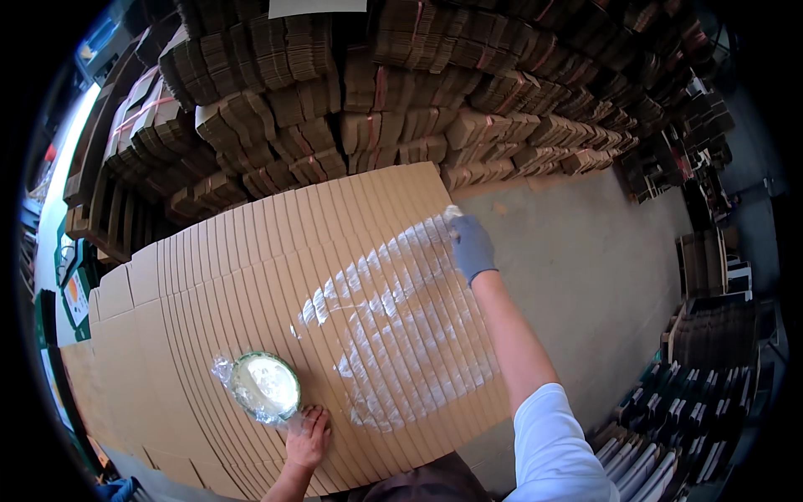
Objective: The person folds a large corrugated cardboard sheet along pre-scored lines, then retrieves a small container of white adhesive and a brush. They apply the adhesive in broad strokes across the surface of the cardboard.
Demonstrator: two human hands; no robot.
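Note:
My right hand (474,248), in a grey glove, is closed round a small white wad (452,212), perhaps a brush head or sponge, at the far right edge of the fanned cardboard sheets (242,243). White paste (393,305) lies in wide curved streaks across the overlapping strips. My bare left hand (308,437) rests on the cardboard near its front edge, fingers stretched out. Just beyond those fingers stands a round green-rimmed bowl (267,387) holding white paste. Clear plastic film (222,368) sticks out round its rim.
Tall stacks of bundled cardboard (368,134) line the back, some tied with pink bands. A wooden pallet (125,222) stands at the far left. Grey floor (585,259) stretches to the right. Rows of dark and white flat pieces (686,410) stand at the lower right.

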